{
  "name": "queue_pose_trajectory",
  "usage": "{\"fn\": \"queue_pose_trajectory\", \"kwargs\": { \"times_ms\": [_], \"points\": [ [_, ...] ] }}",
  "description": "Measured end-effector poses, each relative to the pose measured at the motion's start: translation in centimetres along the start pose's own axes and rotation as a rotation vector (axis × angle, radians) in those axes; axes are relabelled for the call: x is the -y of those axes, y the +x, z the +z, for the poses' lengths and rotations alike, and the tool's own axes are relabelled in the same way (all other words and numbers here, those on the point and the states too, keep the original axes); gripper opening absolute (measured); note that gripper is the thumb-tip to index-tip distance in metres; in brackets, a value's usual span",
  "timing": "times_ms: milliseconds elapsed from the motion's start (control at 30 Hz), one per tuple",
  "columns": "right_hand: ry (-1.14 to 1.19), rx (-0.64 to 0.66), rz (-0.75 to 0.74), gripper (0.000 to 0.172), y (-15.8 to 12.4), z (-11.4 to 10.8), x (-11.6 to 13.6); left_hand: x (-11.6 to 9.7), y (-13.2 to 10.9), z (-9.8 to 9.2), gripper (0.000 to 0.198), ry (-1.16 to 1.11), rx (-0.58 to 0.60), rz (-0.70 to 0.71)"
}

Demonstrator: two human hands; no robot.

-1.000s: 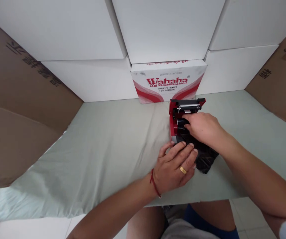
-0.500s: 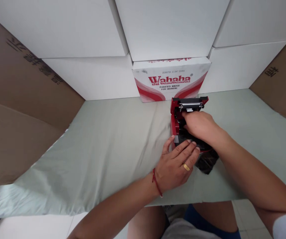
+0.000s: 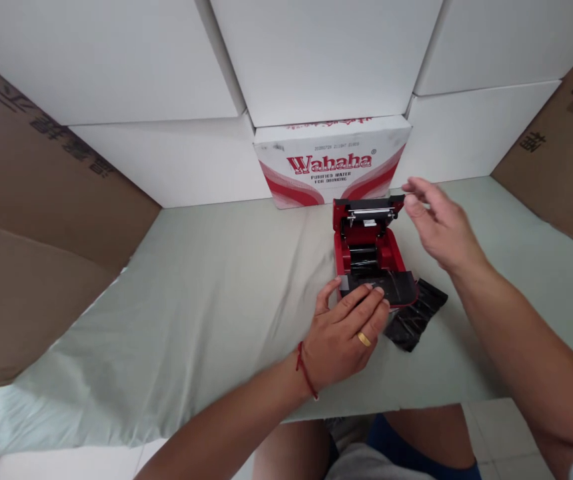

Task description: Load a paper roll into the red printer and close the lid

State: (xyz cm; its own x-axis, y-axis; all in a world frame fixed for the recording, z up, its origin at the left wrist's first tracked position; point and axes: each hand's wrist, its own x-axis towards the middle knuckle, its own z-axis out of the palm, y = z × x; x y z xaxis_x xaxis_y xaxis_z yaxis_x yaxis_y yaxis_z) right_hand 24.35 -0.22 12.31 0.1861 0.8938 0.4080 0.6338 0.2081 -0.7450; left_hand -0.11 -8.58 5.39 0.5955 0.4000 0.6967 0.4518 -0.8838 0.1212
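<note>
A small red and black label printer (image 3: 395, 252) stands on the cloth with its lid (image 3: 366, 203) raised. Black rollers (image 3: 363, 257) show in the bay inside it. My left hand (image 3: 344, 333) lies over the printer's black front part (image 3: 399, 288), fingers stretched out and touching it; its thumb is hidden. Beside the lid's right corner is my right hand (image 3: 441, 223), fingers apart and nothing visible in them; whether it touches the lid I cannot tell. A crumpled black plastic piece (image 3: 419, 317) lies at the printer's front right.
A white and red Wahaha water carton (image 3: 336, 170) stands behind the printer, against stacked white boxes (image 3: 331, 60). Brown cardboard panels (image 3: 31, 220) flank both sides. Pale green cloth (image 3: 206, 300) covers the table, its front edge near my legs.
My right hand has come out of the printer's bay and moved up and right to the lid's corner, uncovering the rollers. My left hand stays on the front part.
</note>
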Motion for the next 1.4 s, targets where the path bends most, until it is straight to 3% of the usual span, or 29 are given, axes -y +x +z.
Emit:
{"fn": "queue_pose_trajectory", "kwargs": {
  "times_ms": [67,200,400,567,700,867,967,1033,1100,1267,1400],
  "points": [
    [0.042,0.064,0.011,0.053,-0.3,0.8,-0.4,0.1,-0.1,0.0,0.041,0.006,-0.001,0.003],
    [0.084,0.057,-0.007,0.048,-2.6,0.3,-0.1,0.1,-0.3,0.1,0.046,-0.002,-0.012,0.002],
    [0.237,0.082,-0.316,0.036,-6.2,-0.9,-1.3,0.2,-0.3,0.2,0.047,0.003,-0.039,-0.01],
    [0.162,0.07,-0.446,0.034,-7.6,-0.3,-3.0,0.3,-0.1,0.2,0.042,-0.006,-0.049,-0.011],
    [0.161,0.044,-0.465,0.034,-7.9,0.1,-3.2,0.4,-0.5,0.2,0.052,-0.06,-0.045,-0.028],
    [0.207,0.046,-0.485,0.037,-7.7,0.2,-3.0,2.6,-0.7,-0.4,0.056,-0.178,-0.173,-0.096],
    [0.226,0.021,-0.472,0.038,-7.7,0.3,-2.8,4.9,-0.6,-0.8,0.056,-0.322,-0.129,-0.322],
    [0.225,0.014,-0.474,0.038,-7.7,0.3,-2.7,6.2,-0.7,-0.7,0.057,-0.404,-0.06,-0.34],
    [0.22,0.021,-0.482,0.037,-7.8,0.3,-2.7,6.9,-0.9,-0.3,0.051,-0.415,-0.063,-0.319],
    [0.21,0.039,-0.488,0.034,-7.8,0.2,-2.7,6.5,-1.1,0.4,0.044,-0.405,-0.106,-0.289],
    [0.169,0.053,-0.491,0.033,-8.4,-0.2,-2.6,6.2,-1.1,1.5,0.047,-0.592,-0.174,-0.46]
  ]
}}
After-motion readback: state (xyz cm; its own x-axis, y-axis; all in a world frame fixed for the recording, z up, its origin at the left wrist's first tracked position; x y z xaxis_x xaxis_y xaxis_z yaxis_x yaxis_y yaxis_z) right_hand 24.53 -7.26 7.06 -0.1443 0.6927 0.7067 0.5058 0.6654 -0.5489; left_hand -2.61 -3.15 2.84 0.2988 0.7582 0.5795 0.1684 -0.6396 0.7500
